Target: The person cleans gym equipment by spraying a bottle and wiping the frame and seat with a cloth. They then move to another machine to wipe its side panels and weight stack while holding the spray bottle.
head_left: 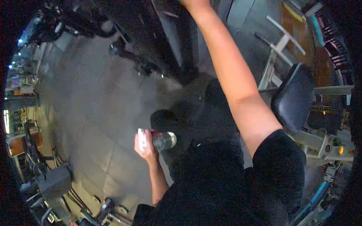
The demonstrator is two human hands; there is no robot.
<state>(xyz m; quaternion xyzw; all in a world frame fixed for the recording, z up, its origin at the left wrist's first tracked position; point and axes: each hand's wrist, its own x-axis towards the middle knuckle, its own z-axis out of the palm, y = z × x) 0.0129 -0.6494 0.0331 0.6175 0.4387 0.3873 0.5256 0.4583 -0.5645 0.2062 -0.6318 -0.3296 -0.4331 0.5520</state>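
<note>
My left hand (pixel 146 146) is closed around a clear bottle (pixel 163 141) held on its side in front of my body. A white part of the bottle shows between the fingers, and its see-through end points to the right. My right arm stretches up and forward across the view. Only the back part of my right hand (pixel 195 4) shows at the top edge, beside a tall dark machine (pixel 171 34); its fingers are out of the frame.
A black padded seat (pixel 294 98) on a pale metal frame stands close at my right. More gym equipment (pixel 54 182) is at the lower left, and dark machines line the upper left. Grey floor tiles (pixel 94 101) lie ahead and to the left.
</note>
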